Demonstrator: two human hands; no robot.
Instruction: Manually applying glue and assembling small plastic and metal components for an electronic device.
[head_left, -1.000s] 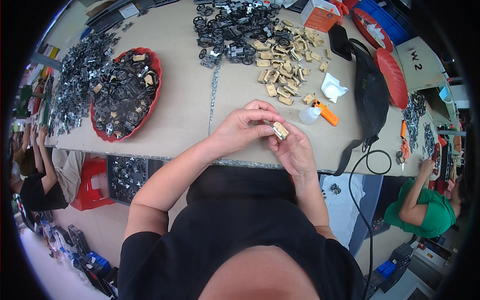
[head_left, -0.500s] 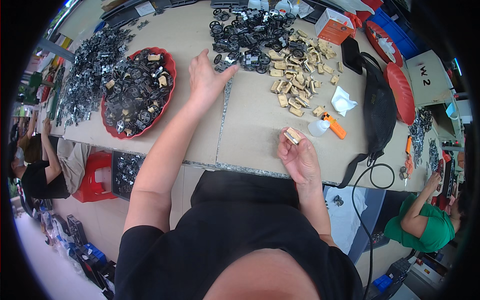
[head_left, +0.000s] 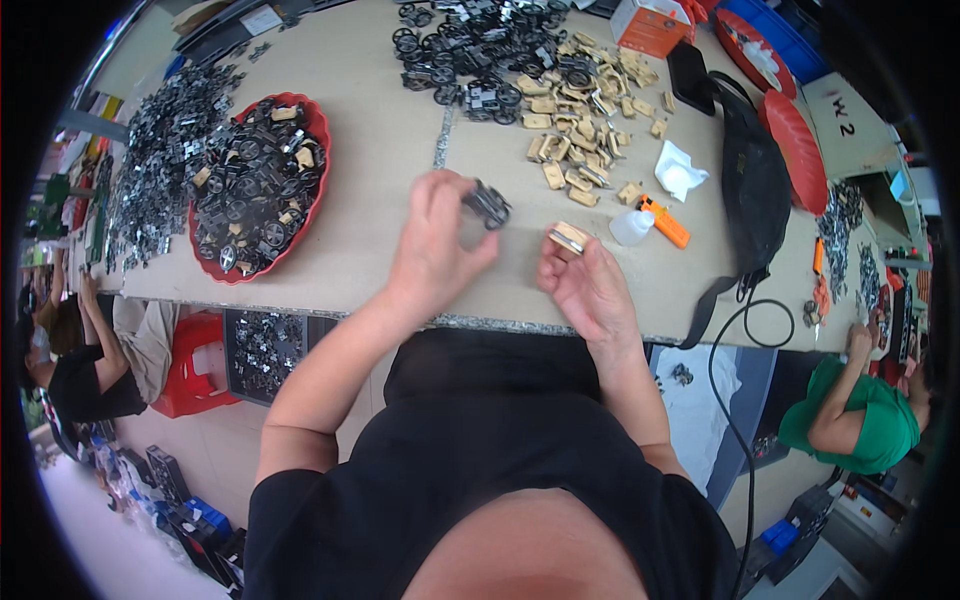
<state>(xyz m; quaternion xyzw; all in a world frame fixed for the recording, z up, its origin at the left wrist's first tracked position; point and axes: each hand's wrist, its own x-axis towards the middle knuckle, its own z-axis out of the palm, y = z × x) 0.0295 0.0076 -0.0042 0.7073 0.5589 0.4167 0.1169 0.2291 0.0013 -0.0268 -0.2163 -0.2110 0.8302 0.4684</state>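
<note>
Between the thumb and fingers of my left hand [head_left: 430, 250] is a small black wheeled chassis [head_left: 488, 205], slightly blurred, held above the table. My right hand [head_left: 598, 295] is closed on a small tan part with a pale metallic strip [head_left: 569, 238], held up by the fingertips near the front edge. The two pieces are apart, a short gap between them. Beyond my hands lies a pile of similar tan parts [head_left: 575, 145], and behind it a heap of black wheeled chassis [head_left: 480, 60].
At left stands a red scalloped bowl [head_left: 318, 190] of black wheeled pieces and some tan parts, beside many small dark pieces [head_left: 150, 150]. Right of my hands are a white bottle [head_left: 631, 228], an orange tool [head_left: 668, 224], a white tray [head_left: 680, 172] and a black bag [head_left: 750, 190]. Co-workers sit either side.
My left hand has come back from the black heap toward my body, now with a wheeled chassis in it. My right hand still holds the tan part, slightly farther from me.
</note>
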